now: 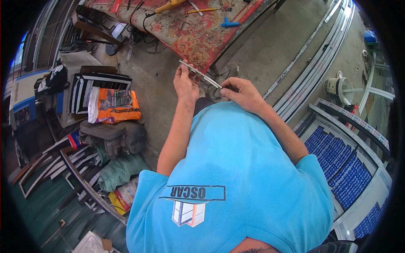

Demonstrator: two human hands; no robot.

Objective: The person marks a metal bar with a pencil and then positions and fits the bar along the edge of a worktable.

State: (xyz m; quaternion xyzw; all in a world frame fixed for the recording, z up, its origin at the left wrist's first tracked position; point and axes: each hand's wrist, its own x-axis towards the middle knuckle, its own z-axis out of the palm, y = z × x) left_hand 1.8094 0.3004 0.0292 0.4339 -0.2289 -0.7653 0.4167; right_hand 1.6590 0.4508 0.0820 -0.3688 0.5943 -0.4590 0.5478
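Bag [114, 105] of orange and white colour lies at our left side, on top of a dark bulky object [103, 134], well apart from our hands. Going to the right, we come to our left hand [186, 84], whose thumb and fingers are closed around the far part of a thin, pale strip [202, 75]. This strip is in the air, tilted, between our two hands, and we see it in front of the corner of the worktop [190, 44], which has a red patterned cover. Our right hand [241, 95] pinches the near end between thumb and fingers. We judge that the strip is light and rather stiff, perhaps of metal, and that its surface could slip a little. Such a slender piece may bend if we press its middle, so we prefer to hold it close to both ends. Farther right, long profiles [317, 63] lie on the floor [270, 50], near a white bucket [333, 86].
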